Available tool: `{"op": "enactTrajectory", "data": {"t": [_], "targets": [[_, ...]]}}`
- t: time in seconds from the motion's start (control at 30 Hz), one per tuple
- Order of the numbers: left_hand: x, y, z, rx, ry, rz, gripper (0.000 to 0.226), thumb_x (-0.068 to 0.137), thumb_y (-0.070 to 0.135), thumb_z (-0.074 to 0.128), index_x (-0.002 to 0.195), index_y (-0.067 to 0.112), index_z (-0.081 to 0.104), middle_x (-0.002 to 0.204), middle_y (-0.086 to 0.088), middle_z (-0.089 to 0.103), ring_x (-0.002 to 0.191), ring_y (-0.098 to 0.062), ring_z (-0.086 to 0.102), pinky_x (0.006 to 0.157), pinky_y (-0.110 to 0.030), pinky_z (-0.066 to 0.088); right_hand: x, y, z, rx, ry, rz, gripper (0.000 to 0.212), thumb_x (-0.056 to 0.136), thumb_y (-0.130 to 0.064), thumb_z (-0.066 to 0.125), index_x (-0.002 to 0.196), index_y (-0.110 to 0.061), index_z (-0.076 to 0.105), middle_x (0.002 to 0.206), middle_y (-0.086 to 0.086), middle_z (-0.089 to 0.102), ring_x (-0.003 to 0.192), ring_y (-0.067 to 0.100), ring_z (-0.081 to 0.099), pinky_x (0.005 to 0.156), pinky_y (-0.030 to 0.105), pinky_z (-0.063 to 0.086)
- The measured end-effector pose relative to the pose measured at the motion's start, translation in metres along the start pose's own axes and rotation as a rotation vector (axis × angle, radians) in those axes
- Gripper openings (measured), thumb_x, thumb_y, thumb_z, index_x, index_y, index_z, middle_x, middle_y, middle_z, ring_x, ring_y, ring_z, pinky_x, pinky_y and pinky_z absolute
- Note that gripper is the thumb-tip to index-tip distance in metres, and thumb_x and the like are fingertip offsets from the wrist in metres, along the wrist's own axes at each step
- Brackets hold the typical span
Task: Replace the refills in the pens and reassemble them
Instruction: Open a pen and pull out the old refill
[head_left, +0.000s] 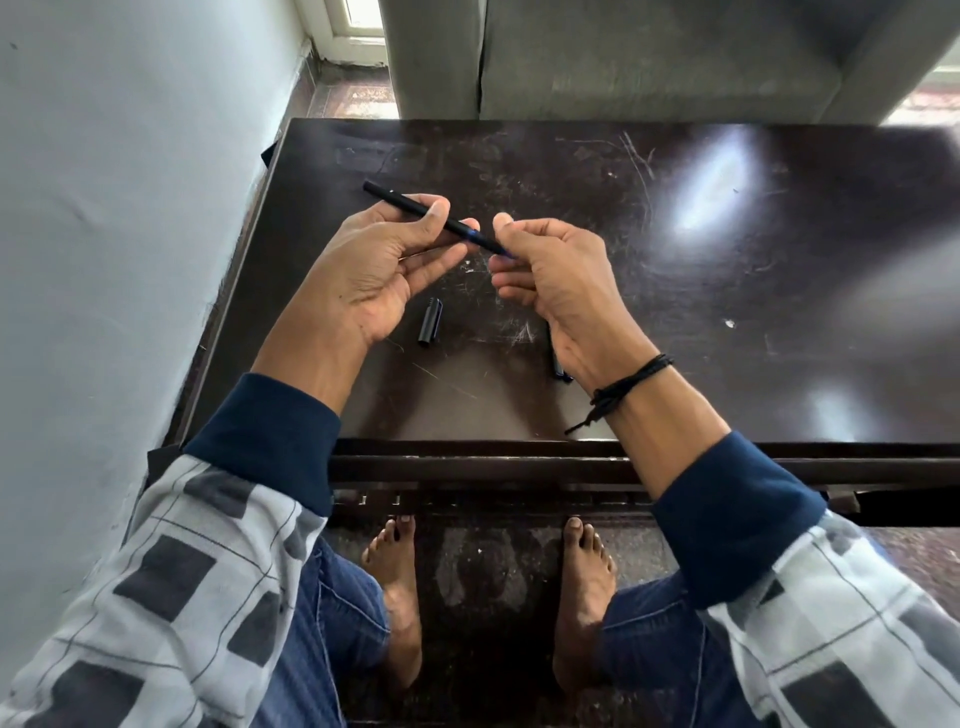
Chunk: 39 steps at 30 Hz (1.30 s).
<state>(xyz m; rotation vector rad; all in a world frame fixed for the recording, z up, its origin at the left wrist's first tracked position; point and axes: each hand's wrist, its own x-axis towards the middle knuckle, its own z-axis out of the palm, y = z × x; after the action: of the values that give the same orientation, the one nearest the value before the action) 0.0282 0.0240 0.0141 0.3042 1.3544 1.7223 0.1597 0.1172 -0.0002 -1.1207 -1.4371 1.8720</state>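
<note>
1. Pen barrel (397, 197), black, is up off the table, slanting over its middle, free end toward ten o'clock.
2. Left hand (379, 265) grips it, thumb and fingers curled round the shaft. Right hand (550, 270) pinches the blue-tinted front end (480, 238) at four o'clock of the barrel.
3. My read: the refill or tip section is being worked at the barrel's mouth. Going in or coming out, I cannot tell.
4. Cap (430, 322) lies loose on the table (675, 312) at six o'clock of the pen, so capping is not yet done.
5. Another dark pen piece (560, 366) peeks out under the right wrist, at five o'clock. More reassembly looks to be waiting.
</note>
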Motion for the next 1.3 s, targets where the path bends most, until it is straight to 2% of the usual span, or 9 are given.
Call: {"op": "enactTrajectory", "data": {"t": [0.07, 0.23, 0.4, 0.63, 0.8, 0.9, 1.03, 1.2, 1.3], "targets": [[0.0000, -0.0002, 0.0004, 0.006, 0.001, 0.003, 0.004, 0.095, 0.005, 0.064, 0.099, 0.006, 0.065, 0.100, -0.021, 0.076, 0.103, -0.028, 0.075, 0.082, -0.029, 0.061, 0.0005, 0.0000, -0.0003, -0.028, 0.007, 0.027, 0.022, 0.097, -0.029, 0.069, 0.093, -0.008, 0.068, 0.077, 0.009, 0.071, 0.063, 0.014, 0.064, 0.063, 0.024, 0.057], [0.0004, -0.0004, -0.0001, 0.017, 0.016, 0.011, 0.005, 0.096, 0.005, 0.064, 0.101, 0.006, 0.065, 0.105, -0.023, 0.075, 0.103, -0.027, 0.075, 0.083, -0.029, 0.061, -0.0017, -0.0003, -0.0013, -0.025, 0.003, -0.002, 0.012, 0.096, -0.015, 0.069, 0.094, -0.002, 0.069, 0.074, 0.010, 0.069, 0.060, 0.014, 0.062, 0.058, 0.023, 0.053], [0.0024, -0.0008, -0.0011, 0.001, 0.010, 0.016, 0.006, 0.095, 0.005, 0.065, 0.101, 0.006, 0.065, 0.105, -0.023, 0.075, 0.103, -0.028, 0.074, 0.081, -0.029, 0.060, -0.0011, -0.0019, -0.0018, -0.001, 0.007, 0.028, 0.027, 0.098, -0.028, 0.068, 0.101, -0.002, 0.069, 0.074, 0.008, 0.071, 0.062, 0.013, 0.063, 0.062, 0.023, 0.056], [0.0032, -0.0013, -0.0006, 0.000, 0.008, 0.014, 0.006, 0.095, 0.004, 0.065, 0.101, 0.005, 0.065, 0.104, -0.023, 0.075, 0.104, -0.028, 0.074, 0.085, -0.030, 0.061, -0.0005, 0.0014, -0.0017, -0.036, 0.015, -0.065, 0.005, 0.091, -0.007, 0.073, 0.087, -0.005, 0.071, 0.080, 0.011, 0.072, 0.073, 0.017, 0.064, 0.068, 0.024, 0.055], [0.0038, -0.0018, -0.0009, -0.008, 0.010, 0.015, 0.004, 0.095, 0.003, 0.065, 0.098, 0.005, 0.066, 0.099, -0.021, 0.076, 0.103, -0.028, 0.075, 0.084, -0.027, 0.060, 0.0006, 0.0021, -0.0012, -0.008, -0.010, 0.020, 0.020, 0.095, -0.025, 0.071, 0.096, -0.005, 0.071, 0.082, 0.010, 0.073, 0.071, 0.016, 0.066, 0.071, 0.026, 0.058], [0.0034, -0.0028, -0.0002, -0.009, 0.016, 0.018, 0.004, 0.095, 0.002, 0.065, 0.097, 0.005, 0.066, 0.098, -0.019, 0.076, 0.102, -0.027, 0.075, 0.084, -0.027, 0.060, 0.0007, 0.0038, -0.0012, -0.021, -0.008, -0.012, 0.012, 0.095, -0.014, 0.071, 0.088, -0.004, 0.071, 0.078, 0.010, 0.072, 0.068, 0.015, 0.065, 0.066, 0.024, 0.056], [0.0030, -0.0029, 0.0010, -0.003, 0.009, 0.013, 0.004, 0.095, 0.003, 0.064, 0.096, 0.007, 0.066, 0.093, -0.016, 0.077, 0.103, -0.027, 0.074, 0.087, -0.027, 0.060, 0.0005, 0.0034, -0.0025, -0.045, 0.012, -0.066, 0.004, 0.088, -0.004, 0.075, 0.086, -0.004, 0.072, 0.079, 0.010, 0.070, 0.073, 0.016, 0.064, 0.071, 0.025, 0.056], [0.0041, -0.0034, 0.0007, -0.017, 0.007, 0.018, 0.004, 0.095, 0.002, 0.064, 0.097, 0.006, 0.066, 0.094, -0.017, 0.077, 0.103, -0.027, 0.075, 0.086, -0.027, 0.060, -0.0003, 0.0014, -0.0024, 0.014, -0.002, 0.018, 0.023, 0.094, -0.022, 0.073, 0.099, 0.000, 0.072, 0.082, 0.011, 0.072, 0.073, 0.016, 0.066, 0.073, 0.028, 0.058], [0.0037, -0.0031, 0.0000, -0.018, 0.009, 0.019, 0.004, 0.095, 0.002, 0.065, 0.096, 0.006, 0.066, 0.098, -0.018, 0.075, 0.103, -0.027, 0.074, 0.085, -0.027, 0.060, 0.0005, 0.0021, -0.0027, 0.016, -0.003, 0.022, 0.021, 0.096, -0.016, 0.069, 0.101, 0.004, 0.071, 0.080, 0.012, 0.072, 0.068, 0.016, 0.066, 0.068, 0.025, 0.057]]}}
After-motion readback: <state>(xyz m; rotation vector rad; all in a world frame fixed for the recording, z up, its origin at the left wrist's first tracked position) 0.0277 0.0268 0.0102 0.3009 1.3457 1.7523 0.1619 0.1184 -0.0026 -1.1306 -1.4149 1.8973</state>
